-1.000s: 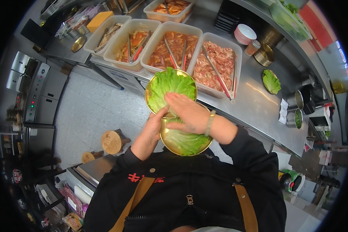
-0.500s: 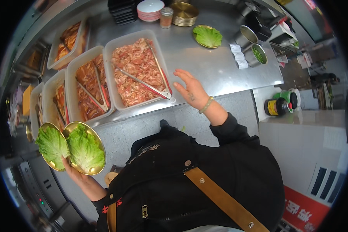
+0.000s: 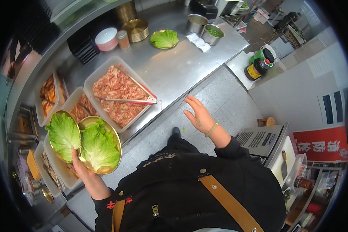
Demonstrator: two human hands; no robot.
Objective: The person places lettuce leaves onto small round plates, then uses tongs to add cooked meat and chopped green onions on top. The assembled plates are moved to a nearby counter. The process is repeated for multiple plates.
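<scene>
Two round, gold-coloured metal plates (image 3: 114, 134), each bearing soft green lettuce (image 3: 98, 150), held side by side in the left hand (image 3: 85, 176), thumb over meeting rims, other fingers hidden; probably light, stiff, slippery, best gripped by the rim, kept level. Right hand (image 3: 200, 117) empty, loosely open, near the grey steel worktop (image 3: 162, 73) carrying a translucent plastic tub (image 3: 89, 91) of pink meat (image 3: 120, 87).

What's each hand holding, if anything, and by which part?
The left hand holds two gold plates bearing lettuce, by the rims near where they meet, thumb on top, other fingers hidden. The right hand holds nothing.
</scene>
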